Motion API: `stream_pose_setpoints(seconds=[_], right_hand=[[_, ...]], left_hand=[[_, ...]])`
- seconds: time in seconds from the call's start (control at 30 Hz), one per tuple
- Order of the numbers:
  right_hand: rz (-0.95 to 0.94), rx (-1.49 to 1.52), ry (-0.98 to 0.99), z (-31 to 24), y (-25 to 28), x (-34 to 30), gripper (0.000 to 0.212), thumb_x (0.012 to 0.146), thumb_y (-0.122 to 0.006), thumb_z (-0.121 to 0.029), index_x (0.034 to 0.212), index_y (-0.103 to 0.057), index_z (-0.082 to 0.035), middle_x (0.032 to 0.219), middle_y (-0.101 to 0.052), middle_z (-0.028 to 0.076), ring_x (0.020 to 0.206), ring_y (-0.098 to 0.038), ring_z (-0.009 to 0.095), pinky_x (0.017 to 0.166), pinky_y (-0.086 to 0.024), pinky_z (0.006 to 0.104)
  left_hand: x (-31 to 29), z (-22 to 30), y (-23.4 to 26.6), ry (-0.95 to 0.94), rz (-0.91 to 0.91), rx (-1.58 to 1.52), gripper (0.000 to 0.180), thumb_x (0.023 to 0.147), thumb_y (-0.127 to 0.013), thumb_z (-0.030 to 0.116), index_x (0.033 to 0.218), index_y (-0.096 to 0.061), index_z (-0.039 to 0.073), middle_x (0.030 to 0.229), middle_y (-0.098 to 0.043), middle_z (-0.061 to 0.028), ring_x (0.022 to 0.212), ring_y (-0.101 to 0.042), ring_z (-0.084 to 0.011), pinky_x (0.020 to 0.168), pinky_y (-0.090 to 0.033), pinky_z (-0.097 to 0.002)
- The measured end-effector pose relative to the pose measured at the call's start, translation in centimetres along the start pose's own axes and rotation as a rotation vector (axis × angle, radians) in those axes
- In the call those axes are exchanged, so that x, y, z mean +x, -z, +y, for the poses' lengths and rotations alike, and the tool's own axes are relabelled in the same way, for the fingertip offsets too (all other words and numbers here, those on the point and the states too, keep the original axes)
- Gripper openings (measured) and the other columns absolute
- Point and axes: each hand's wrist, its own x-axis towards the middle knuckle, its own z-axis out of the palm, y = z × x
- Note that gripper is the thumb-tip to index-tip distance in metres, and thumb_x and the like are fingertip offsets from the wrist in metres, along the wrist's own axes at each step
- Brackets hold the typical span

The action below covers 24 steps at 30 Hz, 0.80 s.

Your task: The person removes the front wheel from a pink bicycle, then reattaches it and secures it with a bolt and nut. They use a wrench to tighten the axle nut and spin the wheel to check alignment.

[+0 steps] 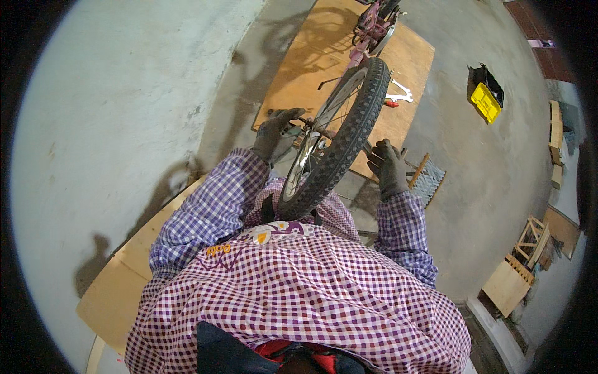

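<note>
A bicycle wheel (362, 115) with a knobbly black tyre stands in front of me, its lower edge close to my apron. Beyond it, the pink bicycle frame (369, 34) rests over a wooden board. My left hand (272, 137), in a dark grey glove, is at the wheel's left side, with thumb and fingers curled near the hub; what they pinch, if anything, is too small to tell. On the right of the tyre, my gloved right hand (387, 167) has its fingers apart and slightly bent. It appears to hold nothing.
The wooden board (416, 56) lies on the concrete floor, with a white and red part (400, 93) on it. A small woven-top stool (427, 181) stands right of my right hand. Farther right is a yellow and black case (486, 100). A pale wall (124, 93) rises at left.
</note>
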Motion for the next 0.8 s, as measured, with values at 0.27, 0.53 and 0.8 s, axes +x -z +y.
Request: stream_pose_setpoints(seconds=[0.27,0.53,0.8], right_hand=[[-0.067,-0.037,-0.081,1.1,1.9,0.6,0.05,0.101,-0.063,-0.044,0.129,-0.057,-0.003,0.114,-0.065,0.009,0.097,-0.065,0.02,0.087,-0.054,0.0365],[-0.157,-0.061,-0.09,3.9,-0.6,0.0,0.042,0.102,-0.063,-0.034,0.128,-0.06,-0.002,0.113,-0.068,0.01,0.094,-0.067,0.018,0.079,-0.057,0.0321],[-0.255,-0.227,-0.093,8.0,-0.4,0.1,0.054,0.099,-0.067,-0.036,0.134,-0.056,0.003,0.116,-0.068,0.013,0.097,-0.068,0.022,0.084,-0.057,0.0359]], left_hand=[[0.6,0.5,-1.5,0.187,0.008,-0.059,0.05,0.09,-0.07,0.006,0.137,-0.056,0.01,0.116,-0.065,-0.0175,0.113,-0.064,-0.025,0.091,-0.056,-0.0348],[-2.1,0.5,-0.2,-0.288,0.022,0.621,0.063,0.087,-0.07,0.002,0.145,-0.046,0.011,0.121,-0.061,-0.0168,0.107,-0.063,-0.0287,0.093,-0.055,-0.0376],[-3.7,3.4,3.0,-0.099,-0.042,0.268,0.037,0.093,-0.068,0.003,0.129,-0.06,0.001,0.118,-0.065,-0.0097,0.11,-0.063,-0.0193,0.097,-0.053,-0.031]])
